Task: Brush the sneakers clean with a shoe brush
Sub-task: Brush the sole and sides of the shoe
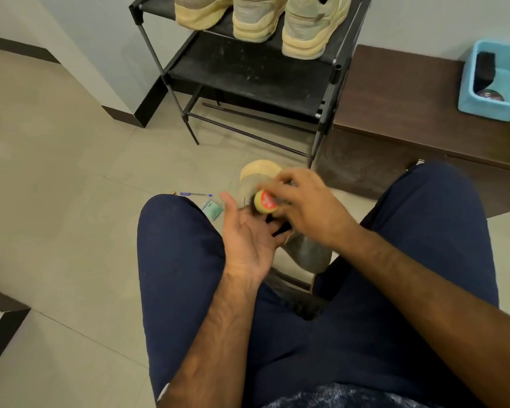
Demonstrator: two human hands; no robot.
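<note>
Poking out of the right hand [306, 209], the brush [265, 202] overlies the sneaker [258, 171].

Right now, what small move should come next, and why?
Probably the left hand should grip the sneaker to steady it: that hand lies open by it, while the right hand holds the shoe brush over the sneaker.
</note>
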